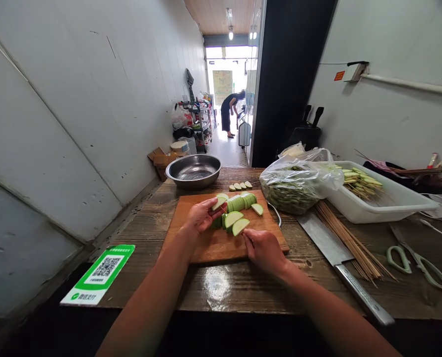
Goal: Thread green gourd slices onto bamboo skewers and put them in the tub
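My left hand [202, 215] is above the wooden cutting board [202, 250], its fingers closed on a half-round zucchini slice [220, 201] with pale flesh and green skin. My right hand [263, 249] is at the board's near right part, thumb and fingers pinched together beside another zucchini slice [240, 227]. Whatever lies in that pinch, if anything, is too small to make out. Between and beyond my hands stands a row of cut zucchini [241, 202]. One loose slice [257, 209] rests at its right end.
Behind the board are a metal bowl [194, 171] and a short row of slices [240, 186]. To the right are a plastic bag of green vegetables [291, 191], a cleaver [328, 243], wooden skewers [343, 235], scissors [416, 255] and a white tub [395, 206]. A person [228, 111] bends far back.
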`<act>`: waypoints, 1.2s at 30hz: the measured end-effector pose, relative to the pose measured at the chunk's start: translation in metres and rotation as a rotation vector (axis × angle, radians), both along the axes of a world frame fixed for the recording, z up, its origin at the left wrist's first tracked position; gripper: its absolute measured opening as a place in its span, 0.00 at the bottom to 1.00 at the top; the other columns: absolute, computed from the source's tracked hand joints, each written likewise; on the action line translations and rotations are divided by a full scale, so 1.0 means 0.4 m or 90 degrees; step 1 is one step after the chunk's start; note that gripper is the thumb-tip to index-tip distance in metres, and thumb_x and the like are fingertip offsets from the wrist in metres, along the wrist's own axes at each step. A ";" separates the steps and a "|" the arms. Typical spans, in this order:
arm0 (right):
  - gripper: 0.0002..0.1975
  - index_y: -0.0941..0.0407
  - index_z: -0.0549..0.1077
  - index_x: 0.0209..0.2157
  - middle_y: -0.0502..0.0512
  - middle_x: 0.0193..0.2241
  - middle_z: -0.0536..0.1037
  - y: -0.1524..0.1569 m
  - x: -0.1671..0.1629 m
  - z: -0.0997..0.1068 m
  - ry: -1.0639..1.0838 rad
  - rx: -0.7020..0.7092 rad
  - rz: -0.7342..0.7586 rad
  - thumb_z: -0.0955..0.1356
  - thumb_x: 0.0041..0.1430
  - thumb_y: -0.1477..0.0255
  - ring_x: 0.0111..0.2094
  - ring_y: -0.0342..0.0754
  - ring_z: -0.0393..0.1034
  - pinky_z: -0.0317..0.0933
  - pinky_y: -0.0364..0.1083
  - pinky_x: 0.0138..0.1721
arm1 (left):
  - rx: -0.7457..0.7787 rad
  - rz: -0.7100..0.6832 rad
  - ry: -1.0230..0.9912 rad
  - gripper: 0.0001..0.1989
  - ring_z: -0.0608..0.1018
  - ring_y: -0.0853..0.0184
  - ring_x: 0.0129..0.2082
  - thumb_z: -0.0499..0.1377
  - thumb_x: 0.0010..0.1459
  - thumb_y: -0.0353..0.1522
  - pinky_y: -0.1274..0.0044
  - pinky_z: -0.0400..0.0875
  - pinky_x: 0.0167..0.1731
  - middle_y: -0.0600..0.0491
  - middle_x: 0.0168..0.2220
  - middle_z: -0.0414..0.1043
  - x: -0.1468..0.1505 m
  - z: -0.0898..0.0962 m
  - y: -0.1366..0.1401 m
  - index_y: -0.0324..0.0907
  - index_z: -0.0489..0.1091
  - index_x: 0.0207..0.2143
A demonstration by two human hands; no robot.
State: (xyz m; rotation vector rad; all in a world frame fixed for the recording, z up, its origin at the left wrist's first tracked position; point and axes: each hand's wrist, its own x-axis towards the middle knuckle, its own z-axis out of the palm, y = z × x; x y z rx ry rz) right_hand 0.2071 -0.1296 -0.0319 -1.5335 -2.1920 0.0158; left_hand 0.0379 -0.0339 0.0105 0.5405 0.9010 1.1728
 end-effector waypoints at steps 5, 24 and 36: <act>0.12 0.57 0.68 0.27 0.53 0.25 0.76 -0.002 -0.001 0.003 0.000 -0.017 -0.005 0.58 0.60 0.75 0.26 0.43 0.68 0.45 0.43 0.26 | -0.012 -0.003 -0.001 0.05 0.78 0.63 0.30 0.54 0.52 0.20 0.73 0.75 0.32 0.42 0.30 0.74 0.008 -0.002 -0.003 0.30 0.69 0.29; 0.12 0.57 0.69 0.25 0.54 0.24 0.76 -0.005 -0.008 0.009 -0.001 -0.032 -0.032 0.59 0.59 0.75 0.25 0.43 0.68 0.45 0.43 0.25 | 0.038 -0.045 0.034 0.05 0.78 0.65 0.30 0.55 0.51 0.21 0.74 0.75 0.34 0.45 0.31 0.74 0.011 -0.038 0.000 0.33 0.70 0.30; 0.11 0.58 0.69 0.27 0.55 0.25 0.76 0.001 -0.018 0.005 0.011 -0.020 -0.036 0.59 0.59 0.76 0.26 0.44 0.69 0.47 0.43 0.25 | -0.025 -0.079 0.059 0.04 0.76 0.68 0.24 0.56 0.51 0.21 0.78 0.73 0.26 0.48 0.26 0.72 0.035 -0.025 -0.015 0.33 0.70 0.29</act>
